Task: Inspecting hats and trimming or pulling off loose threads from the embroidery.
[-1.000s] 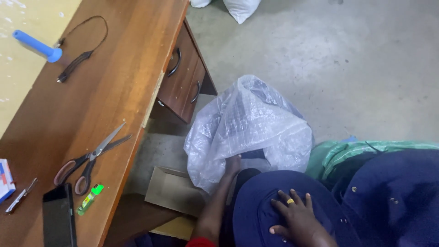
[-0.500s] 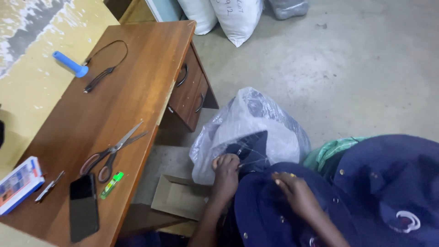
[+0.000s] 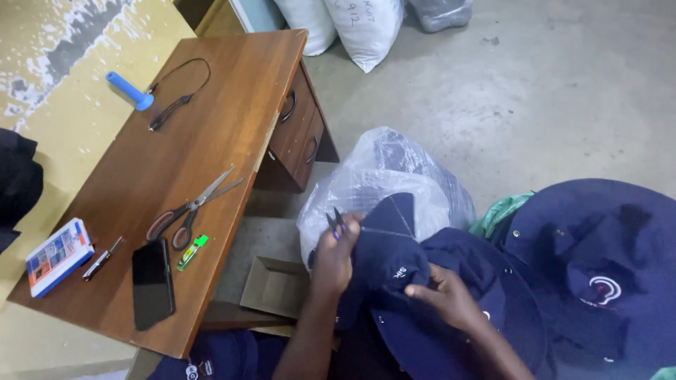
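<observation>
Just hands [image 3: 335, 255] on navy hat [image 3: 394, 262]

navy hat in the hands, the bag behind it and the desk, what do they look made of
Navy hat: looks like woven cloth, matte, with stitched seams and soft folds where the left hand and right hand grip it. Bag: thin plastic film, translucent and crinkled, with glossy highlights. Desk: wood or wood-look laminate, smooth reddish brown with faint grain; which one cannot be told.
</observation>
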